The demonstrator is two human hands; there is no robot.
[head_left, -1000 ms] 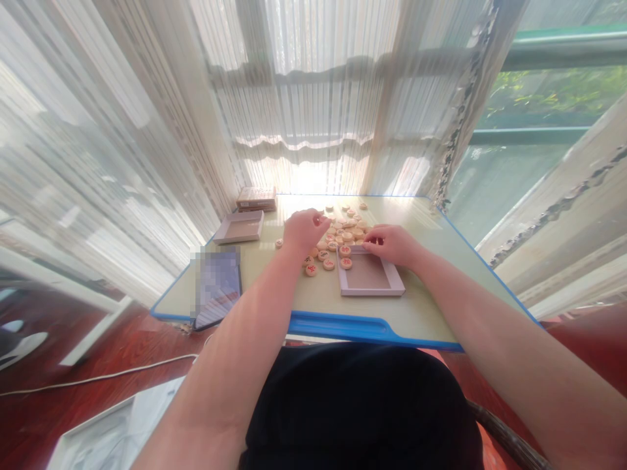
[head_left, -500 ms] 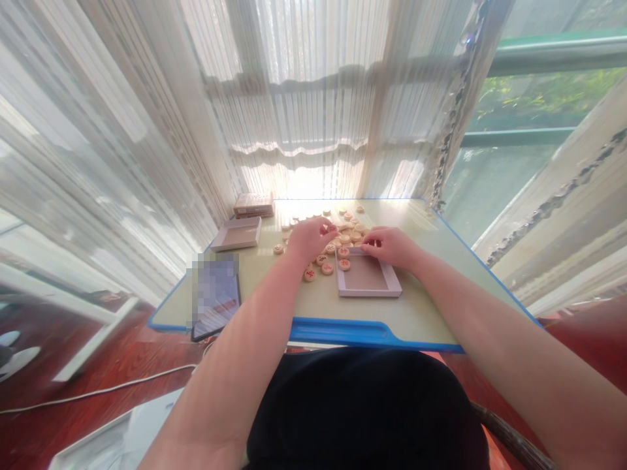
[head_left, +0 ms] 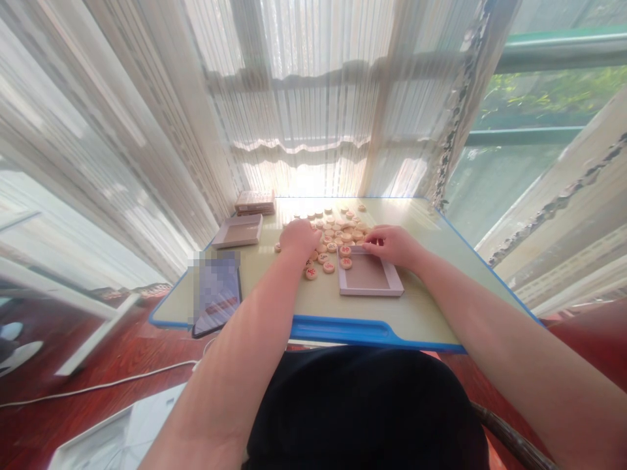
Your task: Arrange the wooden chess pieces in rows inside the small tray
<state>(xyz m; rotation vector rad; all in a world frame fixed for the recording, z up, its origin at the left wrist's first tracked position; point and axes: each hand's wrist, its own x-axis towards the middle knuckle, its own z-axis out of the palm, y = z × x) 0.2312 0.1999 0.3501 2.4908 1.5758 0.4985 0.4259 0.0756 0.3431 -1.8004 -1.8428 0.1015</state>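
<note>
Many round wooden Chinese chess pieces [head_left: 347, 237] with red or dark characters lie scattered and heaped on the pale table. In front of them sits a shallow open box [head_left: 371, 292], with two red-marked pieces [head_left: 345, 263] at its left rim. Over the left side of the heap is my left hand [head_left: 300, 238], its back towards me; the fingers are mostly hidden, so anything in them cannot be seen. At the far rim of the box, beside the pieces, rests my right hand [head_left: 392, 243], fingers bent and thumb apart, with nothing visible between them.
A second shallow box part [head_left: 238, 233] stands at the back left, before a small stack of boxes [head_left: 255, 202]. A tablet [head_left: 217, 294] lies at the left edge. The table [head_left: 431, 300] has a blue rim. Sheer curtains [head_left: 313, 98] hang behind it.
My left hand has moved left from the middle of the heap and turned so its fingers are hidden. My right hand has stayed at the box rim.
</note>
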